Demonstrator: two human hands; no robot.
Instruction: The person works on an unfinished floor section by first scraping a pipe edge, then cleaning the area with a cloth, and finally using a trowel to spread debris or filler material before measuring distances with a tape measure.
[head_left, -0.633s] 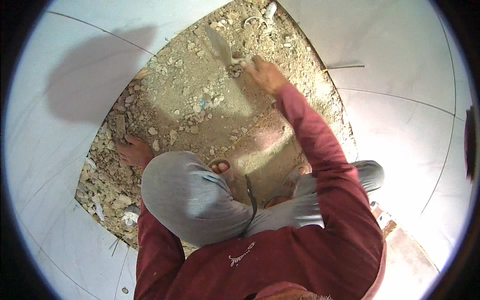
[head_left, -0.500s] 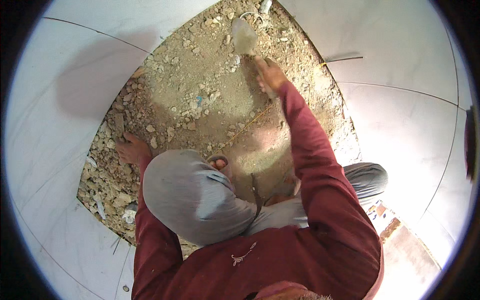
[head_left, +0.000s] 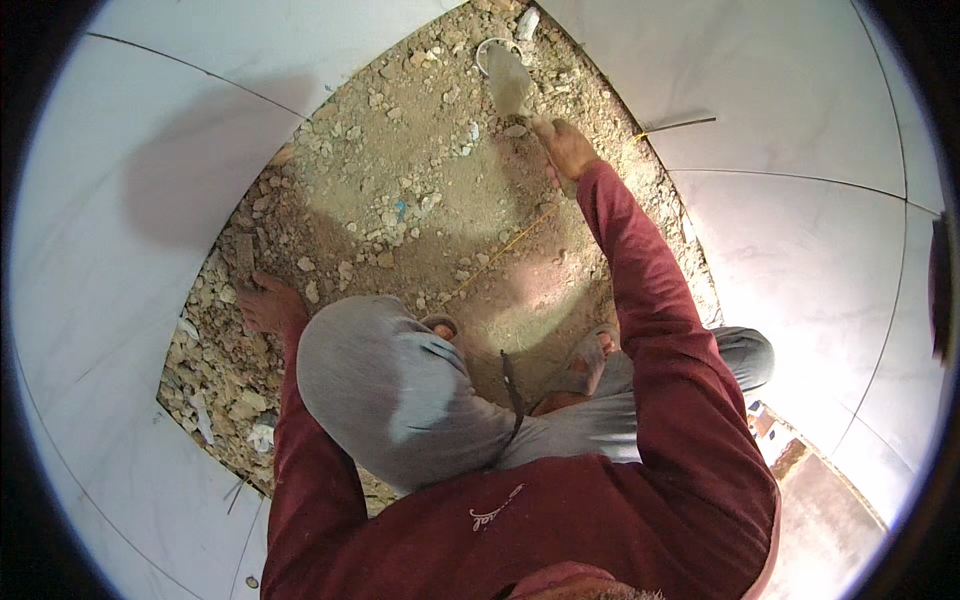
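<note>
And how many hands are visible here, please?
2: the left hand is at the rubble on the picture's left; the right hand holds the trowel, right of centre towards the top.

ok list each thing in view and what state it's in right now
right hand, closed around the trowel's handle
trowel, held, blade over the soil; contact unclear
left hand, at the rubble; grip unclear
rubble, loose, in uneven lumps
white ring, partly covered by the blade
yellow string, running straight over the soil
floor tiles, laid around the bare patch
</note>
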